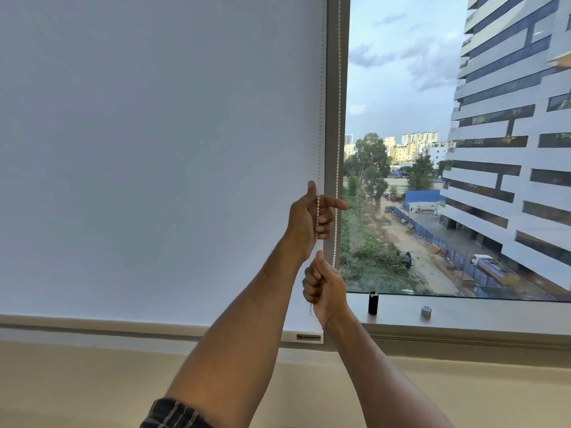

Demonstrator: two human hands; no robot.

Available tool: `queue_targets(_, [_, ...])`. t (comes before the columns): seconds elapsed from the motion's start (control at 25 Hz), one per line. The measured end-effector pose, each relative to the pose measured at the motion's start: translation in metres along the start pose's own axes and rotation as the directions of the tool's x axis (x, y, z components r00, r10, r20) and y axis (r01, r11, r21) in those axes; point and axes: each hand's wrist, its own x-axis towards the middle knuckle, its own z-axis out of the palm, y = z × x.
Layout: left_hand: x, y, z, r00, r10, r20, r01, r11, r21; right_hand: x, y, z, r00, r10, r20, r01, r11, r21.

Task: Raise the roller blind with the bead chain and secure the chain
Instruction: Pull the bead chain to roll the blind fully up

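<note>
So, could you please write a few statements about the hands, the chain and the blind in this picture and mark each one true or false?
1. Both hands grip the same strand of the bead chain. True: the left hand holds it above the right hand.
2. The roller blind is fully raised. False: its bottom bar sits down at the sill.
3. The second chain strand hangs free beside the hands. True.
4. A black cylinder lies tipped over on the sill. False: it stands upright.
5. The right-hand window pane is covered by a blind. False: it shows open sky and buildings.
</note>
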Motion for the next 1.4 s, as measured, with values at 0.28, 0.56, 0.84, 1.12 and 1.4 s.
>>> queue_targets(0.28, [-0.011,-0.028,0.016,0.874,0.336,-0.350,-0.223,0.919,0.326,0.003,-0.004,-0.008,0.998,-0.055,0.042,0.063,0.974,-0.216])
queue_targets(0.56, [-0.023,-0.065,0.000,0.868,0.342,-0.360,-0.192,0.900,0.392,0.010,-0.068,0.000,0.915,-0.404,0.020,0.369,0.813,-0.451])
queue_targets(0.84, [-0.059,-0.118,0.001,0.906,0.258,-0.335,-0.125,0.921,0.369,0.021,-0.107,0.057,0.959,-0.209,0.191,0.254,0.934,-0.250])
queue_targets(1.12, [-0.062,-0.126,-0.017,0.942,0.213,-0.259,-0.107,0.922,0.371,0.013,-0.079,0.054,0.955,-0.267,0.131,0.282,0.953,-0.112])
queue_targets(1.4, [-0.045,-0.059,-0.037,0.887,0.387,-0.253,-0.198,0.812,0.549,0.003,-0.060,0.027,0.937,-0.340,0.079,0.349,0.919,-0.184])
